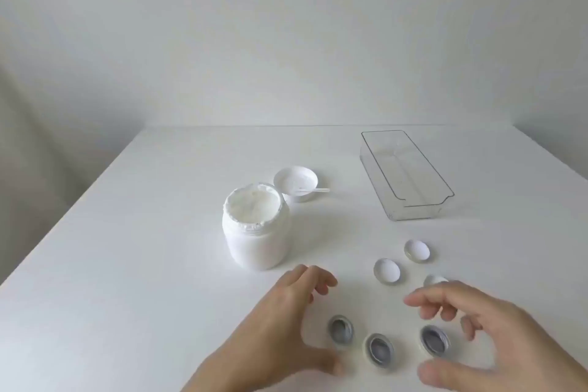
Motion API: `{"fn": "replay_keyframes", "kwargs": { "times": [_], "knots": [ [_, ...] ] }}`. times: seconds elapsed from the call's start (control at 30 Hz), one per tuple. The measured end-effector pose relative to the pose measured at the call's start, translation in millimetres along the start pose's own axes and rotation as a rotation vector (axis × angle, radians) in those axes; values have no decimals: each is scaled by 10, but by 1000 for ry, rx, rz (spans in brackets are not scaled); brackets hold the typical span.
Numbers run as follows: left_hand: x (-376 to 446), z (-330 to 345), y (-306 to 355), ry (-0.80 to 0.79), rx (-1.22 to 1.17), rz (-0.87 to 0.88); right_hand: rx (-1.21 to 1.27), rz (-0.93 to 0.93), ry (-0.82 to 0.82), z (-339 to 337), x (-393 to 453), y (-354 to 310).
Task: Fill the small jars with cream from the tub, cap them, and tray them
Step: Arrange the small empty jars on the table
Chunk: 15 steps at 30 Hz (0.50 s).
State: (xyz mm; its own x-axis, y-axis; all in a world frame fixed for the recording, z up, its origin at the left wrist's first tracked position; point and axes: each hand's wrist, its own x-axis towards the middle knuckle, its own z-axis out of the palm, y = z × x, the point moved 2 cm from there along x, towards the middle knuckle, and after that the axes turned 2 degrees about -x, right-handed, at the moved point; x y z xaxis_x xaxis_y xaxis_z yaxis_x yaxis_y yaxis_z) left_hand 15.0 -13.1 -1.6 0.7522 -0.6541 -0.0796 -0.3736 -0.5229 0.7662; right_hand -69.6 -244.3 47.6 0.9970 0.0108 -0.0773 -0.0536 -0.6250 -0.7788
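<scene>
A white tub of cream stands open at the table's middle. Its lid lies upturned behind it with a small clear spatula across it. Three small open jars with grey insides sit near the front: left, middle, right. Their caps lie upturned beyond them: two in plain sight, a third partly hidden behind my right hand. My left hand hovers beside the left jar, fingers apart, holding nothing. My right hand curves over the right jar, open.
A clear plastic tray stands at the back right with nothing in it. The white table meets a plain wall at the back, and its left edge runs diagonally.
</scene>
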Motion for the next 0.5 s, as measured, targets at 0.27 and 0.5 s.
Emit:
{"fn": "replay_keyframes", "kwargs": {
  "times": [0.27, 0.5],
  "knots": [
    [58, 90, 37, 35, 93, 60, -369, -43, -97, 319, 32, 181],
    [66, 129, 39, 66, 85, 63, -281, -107, 39, 454, 70, 250]
  ]
}}
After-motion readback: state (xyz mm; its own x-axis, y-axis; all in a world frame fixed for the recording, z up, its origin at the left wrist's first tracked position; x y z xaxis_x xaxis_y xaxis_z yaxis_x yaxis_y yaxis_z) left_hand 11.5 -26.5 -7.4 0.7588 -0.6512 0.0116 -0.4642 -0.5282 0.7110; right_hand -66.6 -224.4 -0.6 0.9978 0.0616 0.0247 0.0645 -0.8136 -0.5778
